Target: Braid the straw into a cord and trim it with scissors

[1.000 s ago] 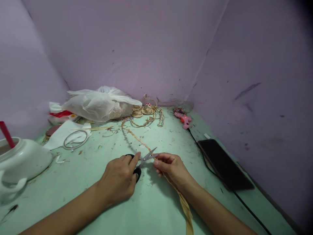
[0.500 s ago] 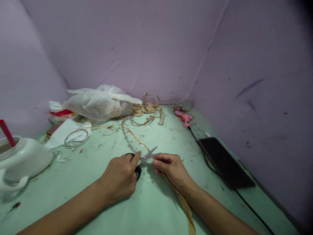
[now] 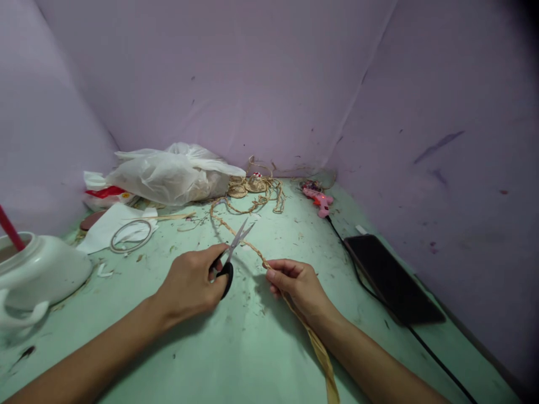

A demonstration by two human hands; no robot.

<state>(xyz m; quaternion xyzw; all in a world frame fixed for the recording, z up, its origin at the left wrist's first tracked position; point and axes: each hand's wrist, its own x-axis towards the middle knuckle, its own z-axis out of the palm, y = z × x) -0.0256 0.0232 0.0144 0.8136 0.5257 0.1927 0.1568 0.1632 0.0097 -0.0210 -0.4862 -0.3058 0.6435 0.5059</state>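
Observation:
My left hand is closed round the black handles of a pair of scissors, whose steel blades point up and away over a braided straw cord. My right hand pinches the same cord just right of the scissors. A flat tan strip of the cord trails under my right wrist toward the near edge. The cord runs back to a tangle of straw rope near the wall.
On the pale green table lie a white plastic bag, a wire ring on white paper, a white pot with a red stick, a pink glue gun with a black cable, and a dark phone.
My left hand has drawn the scissors left and away from my right hand. The blades have swung from pointing right at the pinch to pointing up and away.

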